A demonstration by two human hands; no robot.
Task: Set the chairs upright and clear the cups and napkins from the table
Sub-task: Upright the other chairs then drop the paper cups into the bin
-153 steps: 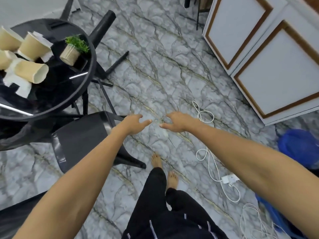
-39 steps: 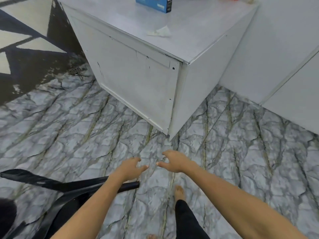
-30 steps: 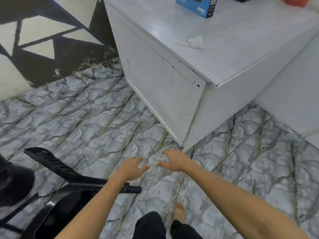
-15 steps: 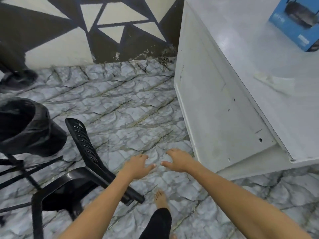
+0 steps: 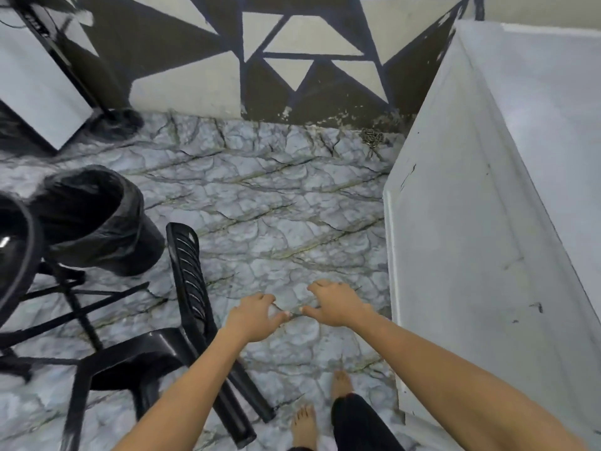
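Note:
A black plastic chair is at the lower left, slatted back pointing up the frame; it seems to stand on its legs. My left hand hovers just right of the chair's back, fingers apart, not touching it. My right hand is beside it over the floor, also holding nothing. Only the rim of the round black table shows at the left edge. No cups or napkins are in view.
A bin lined with a black bag stands behind the chair, next to the table's black legs. A tall white cabinet fills the right side. A white panel leans at the upper left. My bare feet are on marble-patterned floor.
The view has swung left: the cabinet slid to the right edge, and the chair, bin and table rim came into view. Both hands stayed out in front, holding nothing.

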